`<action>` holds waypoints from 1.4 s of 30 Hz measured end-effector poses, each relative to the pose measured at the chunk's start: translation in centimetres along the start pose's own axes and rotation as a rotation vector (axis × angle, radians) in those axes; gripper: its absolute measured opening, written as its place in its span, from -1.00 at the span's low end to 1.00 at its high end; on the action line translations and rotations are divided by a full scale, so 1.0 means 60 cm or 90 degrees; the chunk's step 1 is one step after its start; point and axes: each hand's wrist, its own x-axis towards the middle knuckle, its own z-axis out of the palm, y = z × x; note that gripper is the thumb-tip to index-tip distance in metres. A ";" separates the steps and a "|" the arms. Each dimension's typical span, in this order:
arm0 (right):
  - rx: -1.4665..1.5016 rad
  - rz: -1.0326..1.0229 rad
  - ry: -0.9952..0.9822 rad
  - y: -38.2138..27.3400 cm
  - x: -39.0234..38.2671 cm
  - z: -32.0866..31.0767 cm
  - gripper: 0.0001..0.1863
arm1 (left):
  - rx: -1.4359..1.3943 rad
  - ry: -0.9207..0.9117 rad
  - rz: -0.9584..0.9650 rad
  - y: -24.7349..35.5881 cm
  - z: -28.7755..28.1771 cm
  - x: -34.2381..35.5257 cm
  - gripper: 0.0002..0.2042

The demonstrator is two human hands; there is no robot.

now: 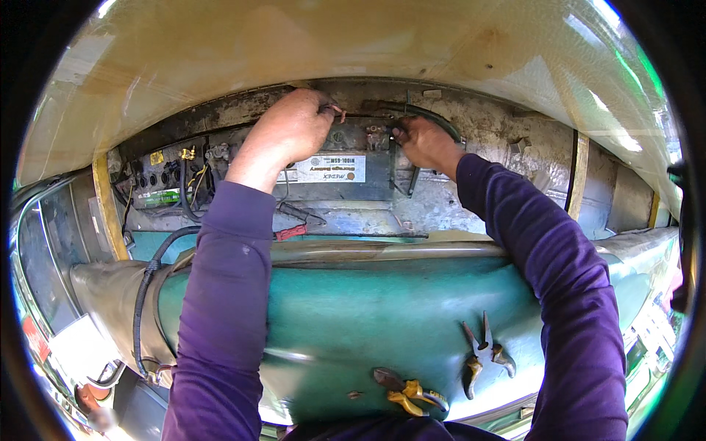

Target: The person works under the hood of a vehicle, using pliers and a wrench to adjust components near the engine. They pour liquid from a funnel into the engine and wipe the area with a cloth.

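Observation:
My left hand [293,126] is closed around what looks like a copper-coloured wire end [337,110], above a grey battery [371,187] with a white label, set in a recessed compartment. At the battery's right terminal [373,137], my right hand [424,143] has its fingers pinched near a dark cable [434,117]; what they grip is hidden. Left of these stands a second battery [154,195] with caps and cable clamps. A red-handled tool [291,232] lies below my left hand.
A tan curved panel [353,40] arches overhead. Across the front runs a green padded edge [397,287], carrying long-nose pliers [485,349] and yellow-handled cutters [412,397]. A thick black cable [147,283] loops over its left end. Part of another person [92,404] shows at lower left.

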 end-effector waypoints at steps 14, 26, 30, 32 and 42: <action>-0.108 -0.072 0.034 -0.006 -0.001 0.010 -0.61 | 0.191 -0.032 0.154 -0.027 0.066 0.053 -0.62; -0.218 -0.081 0.051 -0.011 0.007 -0.074 -0.59 | -0.136 -0.024 -0.003 -0.039 0.074 0.037 -0.63; -0.286 -0.081 -0.015 0.006 -0.030 -0.128 -0.61 | -0.037 0.019 0.081 -0.049 0.083 0.051 -0.65; -0.301 -0.030 -0.212 0.027 -0.059 -0.138 -0.62 | -0.047 -0.009 0.084 -0.049 0.089 0.056 -0.66; -0.441 -0.068 -0.257 0.070 -0.091 -0.010 -0.66 | -0.028 -0.033 0.118 -0.044 0.075 0.046 -0.69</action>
